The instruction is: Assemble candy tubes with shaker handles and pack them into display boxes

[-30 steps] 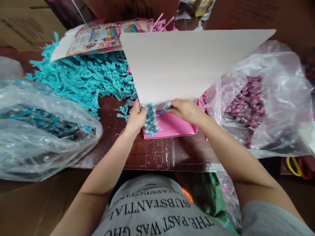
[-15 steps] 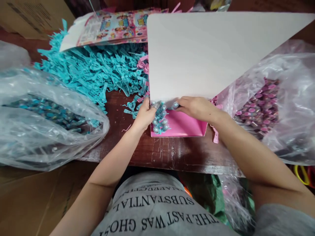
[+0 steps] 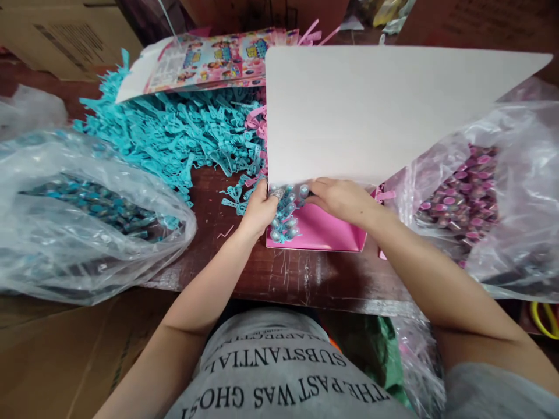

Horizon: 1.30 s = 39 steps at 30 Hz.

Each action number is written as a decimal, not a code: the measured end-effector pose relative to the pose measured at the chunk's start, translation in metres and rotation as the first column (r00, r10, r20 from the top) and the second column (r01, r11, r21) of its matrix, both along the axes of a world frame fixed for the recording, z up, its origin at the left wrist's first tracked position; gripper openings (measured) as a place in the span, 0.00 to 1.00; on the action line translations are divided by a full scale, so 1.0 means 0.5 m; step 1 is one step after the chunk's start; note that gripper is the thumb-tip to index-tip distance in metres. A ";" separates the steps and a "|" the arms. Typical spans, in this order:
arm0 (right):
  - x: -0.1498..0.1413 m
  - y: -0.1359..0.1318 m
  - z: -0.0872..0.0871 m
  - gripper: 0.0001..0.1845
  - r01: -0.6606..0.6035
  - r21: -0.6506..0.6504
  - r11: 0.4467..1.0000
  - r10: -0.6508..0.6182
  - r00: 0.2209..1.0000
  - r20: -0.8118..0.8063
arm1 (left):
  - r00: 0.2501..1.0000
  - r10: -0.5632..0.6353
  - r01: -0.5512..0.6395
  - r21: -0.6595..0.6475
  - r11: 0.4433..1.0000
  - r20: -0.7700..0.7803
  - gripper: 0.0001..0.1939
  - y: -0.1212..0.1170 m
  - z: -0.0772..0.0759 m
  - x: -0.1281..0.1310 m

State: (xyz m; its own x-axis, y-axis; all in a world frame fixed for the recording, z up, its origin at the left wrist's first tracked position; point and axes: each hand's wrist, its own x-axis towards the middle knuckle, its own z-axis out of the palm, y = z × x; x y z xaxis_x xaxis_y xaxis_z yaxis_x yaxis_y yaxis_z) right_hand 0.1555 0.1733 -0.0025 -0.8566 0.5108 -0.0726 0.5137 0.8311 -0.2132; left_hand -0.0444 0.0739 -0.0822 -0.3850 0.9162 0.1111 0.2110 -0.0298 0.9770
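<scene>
While left hand (image 3: 257, 214) touches pink box (image 3: 332, 227) — right hand (image 3: 343, 201) pinches silvery piece (image 3: 304, 190).

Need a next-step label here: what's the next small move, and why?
Probably ease the right hand down and lay the silvery-blue piece beside the cluster in the pink box. The piece appears pinched at the fingertips, just right of the cluster; the left hand is at the cluster's left edge, and pink box floor shows to its right.
</scene>
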 end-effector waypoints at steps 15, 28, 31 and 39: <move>-0.010 -0.025 0.029 0.15 0.037 0.199 0.979 -0.050 0.997 0.063 | 0.987 0.071 -0.072 0.003 0.997 0.146 0.10 -0.007 0.016 0.018; 0.002 -0.025 -0.016 0.12 0.110 0.140 0.984 -0.094 0.988 -0.119 | 0.921 0.120 -0.112 -0.042 0.993 0.371 0.25 -0.043 -0.026 -0.002; 0.018 -0.019 -0.029 0.11 0.075 0.116 0.990 -0.052 0.980 -0.190 | 0.960 0.046 -0.062 0.046 0.997 0.277 0.30 -0.040 -0.008 -0.002; 0.041 -0.016 -0.095 0.16 0.193 0.019 0.981 -0.175 0.923 -0.343 | 0.986 -0.001 -0.010 0.065 0.998 0.166 0.27 -0.007 0.031 0.010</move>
State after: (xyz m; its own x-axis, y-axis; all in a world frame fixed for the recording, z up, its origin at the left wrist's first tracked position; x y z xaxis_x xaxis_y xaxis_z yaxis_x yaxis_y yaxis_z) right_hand 0.1761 0.1652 -0.0500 -0.7160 0.6570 0.2359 0.5634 0.7434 -0.3605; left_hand -0.0392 0.0704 -0.0668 -0.4073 0.9072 0.1051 0.0468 -0.0942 0.9944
